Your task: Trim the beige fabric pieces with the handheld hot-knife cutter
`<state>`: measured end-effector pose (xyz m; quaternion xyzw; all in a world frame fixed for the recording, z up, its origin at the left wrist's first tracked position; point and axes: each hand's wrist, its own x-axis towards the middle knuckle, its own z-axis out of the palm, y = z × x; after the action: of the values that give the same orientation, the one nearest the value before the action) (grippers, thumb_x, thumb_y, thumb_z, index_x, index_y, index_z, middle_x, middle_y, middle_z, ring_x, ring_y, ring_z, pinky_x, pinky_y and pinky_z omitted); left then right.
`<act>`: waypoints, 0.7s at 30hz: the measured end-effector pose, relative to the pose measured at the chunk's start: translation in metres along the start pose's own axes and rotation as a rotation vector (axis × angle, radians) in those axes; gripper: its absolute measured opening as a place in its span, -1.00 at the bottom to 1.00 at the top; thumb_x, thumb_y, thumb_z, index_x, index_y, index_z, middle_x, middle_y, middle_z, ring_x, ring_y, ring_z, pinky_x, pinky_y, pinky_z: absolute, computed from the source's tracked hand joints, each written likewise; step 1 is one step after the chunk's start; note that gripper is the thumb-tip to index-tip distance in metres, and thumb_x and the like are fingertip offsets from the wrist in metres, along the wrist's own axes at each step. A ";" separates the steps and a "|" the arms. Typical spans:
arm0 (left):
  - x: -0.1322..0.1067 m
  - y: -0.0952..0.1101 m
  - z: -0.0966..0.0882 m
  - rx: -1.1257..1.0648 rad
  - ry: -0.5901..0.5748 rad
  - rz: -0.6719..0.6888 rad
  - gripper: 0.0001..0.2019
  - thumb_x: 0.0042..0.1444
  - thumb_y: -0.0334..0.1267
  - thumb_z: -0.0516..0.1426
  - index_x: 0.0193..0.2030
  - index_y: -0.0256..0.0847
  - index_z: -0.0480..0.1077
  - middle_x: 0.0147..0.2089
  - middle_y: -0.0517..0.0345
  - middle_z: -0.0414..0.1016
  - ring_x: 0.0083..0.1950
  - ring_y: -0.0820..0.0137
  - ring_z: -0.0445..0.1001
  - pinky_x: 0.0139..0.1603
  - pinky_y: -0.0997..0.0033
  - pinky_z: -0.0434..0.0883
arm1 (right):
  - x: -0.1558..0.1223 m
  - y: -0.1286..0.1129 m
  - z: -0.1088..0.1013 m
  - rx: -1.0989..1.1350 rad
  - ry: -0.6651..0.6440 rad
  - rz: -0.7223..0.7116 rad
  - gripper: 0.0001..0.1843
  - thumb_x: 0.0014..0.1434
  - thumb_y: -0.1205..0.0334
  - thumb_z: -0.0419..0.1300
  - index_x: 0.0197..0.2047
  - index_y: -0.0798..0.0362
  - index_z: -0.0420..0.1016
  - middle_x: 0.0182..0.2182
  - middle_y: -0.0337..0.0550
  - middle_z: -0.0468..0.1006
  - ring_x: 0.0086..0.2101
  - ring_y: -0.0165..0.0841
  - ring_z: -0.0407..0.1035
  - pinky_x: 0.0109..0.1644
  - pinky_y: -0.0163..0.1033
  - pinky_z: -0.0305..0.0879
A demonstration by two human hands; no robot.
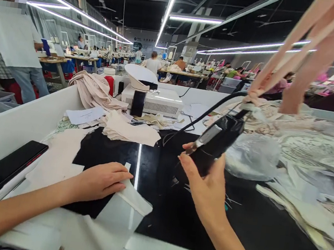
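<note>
The left hand (100, 182) held one white fabric piece (136, 200) at the near edge of the black table (252, 222); the right hand (208, 186) gripped one black tool (219, 138) hung from pink strips (299, 56). Beyond, one dark phone (138, 104) stood before one white box (164, 107); one paper sheet (84, 115) bore print too small to read.

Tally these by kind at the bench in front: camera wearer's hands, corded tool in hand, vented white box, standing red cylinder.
Hands: 2 (left hand, right hand)
Black corded tool: 1
Vented white box: 1
Red cylinder: 1
Total: 5
</note>
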<state>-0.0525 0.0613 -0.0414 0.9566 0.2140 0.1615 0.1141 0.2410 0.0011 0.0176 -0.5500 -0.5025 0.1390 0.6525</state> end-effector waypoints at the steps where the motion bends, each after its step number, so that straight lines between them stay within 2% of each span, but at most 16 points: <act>1: 0.003 0.001 -0.001 0.032 0.009 0.005 -0.67 0.69 -0.26 0.08 0.39 -0.26 0.55 0.29 -0.16 0.67 0.34 0.13 0.65 0.45 0.15 0.60 | 0.001 0.004 -0.009 -0.053 -0.039 -0.011 -0.26 0.13 -0.48 0.52 0.07 -0.08 0.56 -0.07 -0.10 0.73 -0.16 -0.09 0.63 -0.05 0.04 0.62; 3: 0.009 0.006 -0.001 0.079 0.033 0.031 -0.72 0.67 -0.29 0.10 0.33 -0.26 0.57 0.26 -0.15 0.69 0.36 0.11 0.65 0.47 0.11 0.59 | 0.003 0.017 -0.029 -0.176 -0.131 -0.059 -0.25 0.16 -0.52 0.49 0.10 -0.08 0.60 -0.04 -0.06 0.74 -0.12 -0.05 0.65 -0.02 0.09 0.65; 7: 0.021 0.019 0.006 0.067 0.062 0.062 -0.81 0.65 -0.30 0.14 0.20 -0.18 0.59 0.16 -0.04 0.71 0.23 0.16 0.69 0.38 0.15 0.64 | 0.008 0.056 -0.079 -0.492 -0.373 -0.287 -0.26 0.33 -0.57 0.36 0.19 -0.12 0.68 0.06 0.01 0.76 0.05 0.05 0.67 0.15 0.21 0.68; 9: 0.025 0.025 0.012 0.043 0.031 0.048 -0.85 0.62 -0.30 0.18 0.16 -0.17 0.59 0.14 -0.01 0.70 0.18 0.18 0.70 0.32 0.18 0.66 | 0.007 0.075 -0.104 -0.555 -0.404 -0.329 -0.19 0.36 -0.63 0.27 0.22 -0.10 0.72 0.13 0.10 0.76 0.12 0.13 0.67 0.23 0.31 0.65; 11: 0.028 0.029 0.017 0.025 -0.014 0.022 -0.89 0.59 -0.31 0.23 0.14 -0.16 0.58 0.16 -0.01 0.68 0.16 0.18 0.70 0.29 0.19 0.65 | 0.003 0.091 -0.121 -0.587 -0.403 -0.331 -0.17 0.40 -0.65 0.18 0.17 -0.08 0.77 0.12 0.16 0.77 0.10 0.16 0.68 0.21 0.34 0.65; 13: 0.031 0.030 0.019 0.001 -0.047 -0.019 -0.92 0.57 -0.34 0.23 0.09 -0.16 0.56 0.17 0.00 0.66 0.15 0.21 0.69 0.27 0.22 0.65 | -0.003 0.103 -0.129 -0.608 -0.404 -0.326 -0.21 0.47 -0.60 0.12 0.08 -0.10 0.81 0.03 0.13 0.79 -0.01 0.10 0.71 0.10 0.25 0.68; 16: 0.036 0.032 0.017 -0.027 -0.072 -0.045 -0.88 0.58 -0.39 0.17 -0.04 -0.15 0.50 0.14 0.04 0.64 0.12 0.26 0.67 0.22 0.29 0.63 | -0.011 0.114 -0.126 -0.600 -0.385 -0.312 -0.23 0.53 -0.55 0.03 -0.11 -0.12 0.79 -0.20 0.02 0.76 -0.23 -0.02 0.65 -0.13 0.09 0.63; 21: 0.042 0.035 0.017 0.123 -0.126 -0.057 -0.80 0.63 -0.36 0.06 -0.10 -0.15 0.44 -0.04 0.05 0.61 0.01 0.21 0.63 0.14 0.21 0.60 | -0.018 0.117 -0.120 -0.545 -0.283 -0.258 -0.25 0.50 -0.58 0.01 -0.33 -0.13 0.55 -0.41 -0.09 0.61 -0.44 -0.11 0.46 -0.34 -0.02 0.40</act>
<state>0.0030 0.0465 -0.0355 0.9636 0.2432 0.0841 0.0728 0.3729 -0.0396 -0.0783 -0.6114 -0.6724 -0.0092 0.4172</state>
